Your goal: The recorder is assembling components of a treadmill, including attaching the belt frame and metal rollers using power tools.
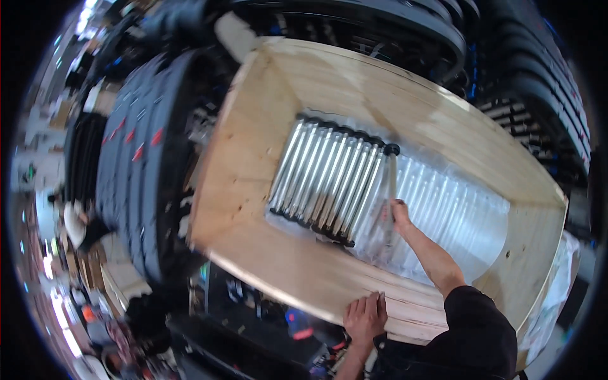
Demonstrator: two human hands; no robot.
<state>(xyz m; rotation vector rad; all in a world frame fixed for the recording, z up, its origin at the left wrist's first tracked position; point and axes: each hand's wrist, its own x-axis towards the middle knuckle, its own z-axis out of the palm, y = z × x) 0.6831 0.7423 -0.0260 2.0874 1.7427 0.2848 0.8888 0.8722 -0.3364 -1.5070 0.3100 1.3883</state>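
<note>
My right hand (398,215) reaches into a wooden crate (231,168) and is closed around a metal tube (392,177) with a black end cap. The held tube looks slightly blurred and lies beside a row of similar shiny tubes (323,174) with black ends, laid side by side at the left of the crate's floor. Clear plastic wrap (449,221), with ridges showing through it, covers the right part, under my right forearm. My left hand (366,315) hooks its fingers over the crate's near rim.
Grey and black curved parts (136,164) stand stacked left of the crate. More dark curved parts (525,82) crowd the far side and the far right. Dark equipment (234,316) lies below the near wall. Plastic sheeting (554,291) hangs outside the right end.
</note>
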